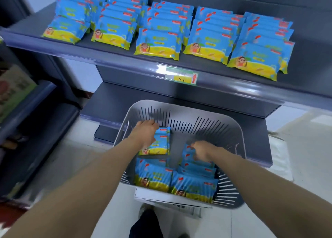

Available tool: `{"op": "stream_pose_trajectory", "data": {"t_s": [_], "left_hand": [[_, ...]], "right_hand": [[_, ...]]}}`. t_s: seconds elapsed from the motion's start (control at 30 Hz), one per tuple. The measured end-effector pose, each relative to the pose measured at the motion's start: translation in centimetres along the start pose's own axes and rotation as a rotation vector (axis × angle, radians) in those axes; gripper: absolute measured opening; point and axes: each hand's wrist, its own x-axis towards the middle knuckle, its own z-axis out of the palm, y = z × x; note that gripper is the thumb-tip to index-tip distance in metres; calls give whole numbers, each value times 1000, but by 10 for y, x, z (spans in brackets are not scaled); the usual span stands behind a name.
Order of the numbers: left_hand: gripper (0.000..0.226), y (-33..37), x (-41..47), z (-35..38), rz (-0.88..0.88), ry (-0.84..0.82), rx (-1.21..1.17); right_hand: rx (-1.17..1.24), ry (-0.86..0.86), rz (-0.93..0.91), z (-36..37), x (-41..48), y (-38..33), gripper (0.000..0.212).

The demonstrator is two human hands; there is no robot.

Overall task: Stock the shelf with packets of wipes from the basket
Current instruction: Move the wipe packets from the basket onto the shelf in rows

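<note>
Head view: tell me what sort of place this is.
Probably a shop aisle: a shelf with rows of identical wipes packets, a price label on its front rail, a basket below.

Even, bright indoor light, glare on the shelf's front rail (161,70), motion blur and wide-angle bending at edges.

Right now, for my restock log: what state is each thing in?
left grip, holding one packet inside the basket
right grip, fingers curled on the right pile, hold blurred
basket, partly full of packets
shelf, stocked with five rows of packets
price label, stuck on shelf edge
</note>
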Motion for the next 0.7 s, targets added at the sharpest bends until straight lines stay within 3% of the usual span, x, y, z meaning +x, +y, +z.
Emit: {"op": "stream_pose_trajectory", "data": {"t_s": [0.17, 0.5, 0.7], "left_hand": [[56, 5, 19, 30, -34, -102, 40], [46, 10, 31, 60, -71, -221, 239], [36, 18, 23, 45, -2, -268, 182]], "right_hand": [[-53, -74, 40, 19, 17, 12, 30], [-2, -53, 107, 33, 21, 16, 48], [-79, 0, 74, 9, -4, 10, 31]]}}
